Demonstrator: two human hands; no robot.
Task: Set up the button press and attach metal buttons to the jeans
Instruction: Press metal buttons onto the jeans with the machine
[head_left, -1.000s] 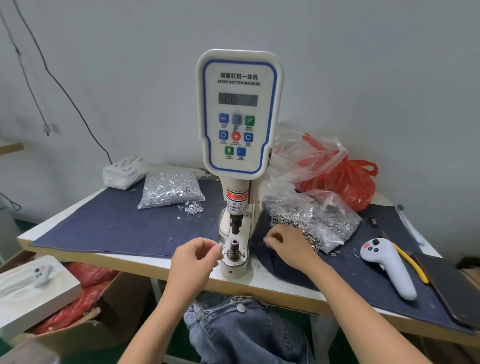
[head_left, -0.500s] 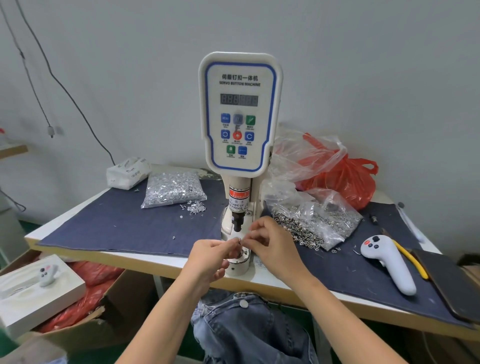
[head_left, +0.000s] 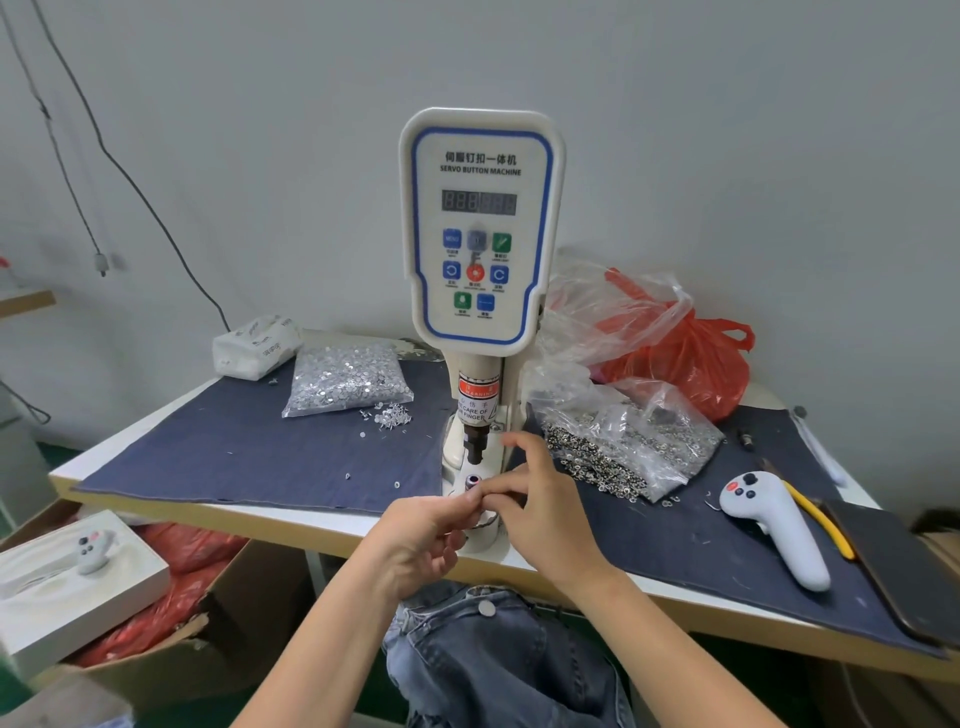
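The white servo button machine (head_left: 480, 228) stands at the table's front edge, its dark punch (head_left: 475, 447) hanging above the lower die (head_left: 471, 480). My left hand (head_left: 421, 540) and my right hand (head_left: 540, 512) meet fingertip to fingertip just in front of the die. They seem to pinch a small metal piece between them, which is too small to make out. Blue jeans (head_left: 498, 654) with one metal button (head_left: 487, 609) hang below the table edge. A clear bag of silver tacks (head_left: 345, 379) lies left of the machine, a bag of ring-shaped button parts (head_left: 628, 447) on the right.
Dark denim cloth (head_left: 249, 457) covers the table. A white controller (head_left: 774, 525), yellow-handled pliers (head_left: 821, 525) and a dark phone (head_left: 904, 566) lie at the right. A red plastic bag (head_left: 691, 358) and a tissue pack (head_left: 257, 345) sit at the back. Cardboard boxes (head_left: 156, 639) stand at lower left.
My right hand left the bag of button parts and came left to meet my left hand in front of the die. The two hands now sit slightly lower, fingertips together.
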